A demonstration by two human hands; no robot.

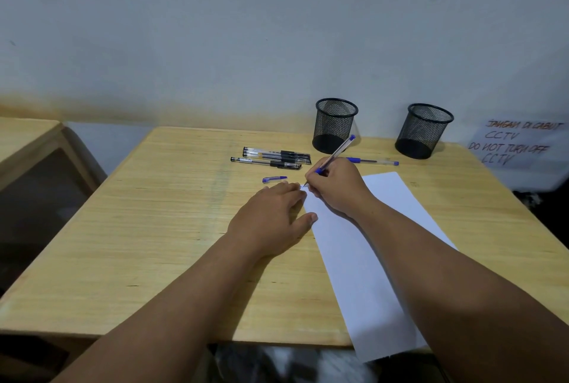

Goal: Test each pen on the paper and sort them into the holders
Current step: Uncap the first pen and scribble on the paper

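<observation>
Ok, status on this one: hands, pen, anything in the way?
Right hand grips blue pen, tip on paper. Left hand flat, steadying paper. Holders unobstructed.

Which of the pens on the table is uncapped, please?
The blue pen in the right hand, tip on the paper; its cap lies loose, while the others lie capped.

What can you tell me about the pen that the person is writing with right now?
The pen is a slim stick with a clear barrel that looks like plastic, a blue end plug and a blue grip section. It is uncapped. The right hand pinches it near the tip, tilted up and away toward the holders, its point touching the far corner of the white paper.
</observation>
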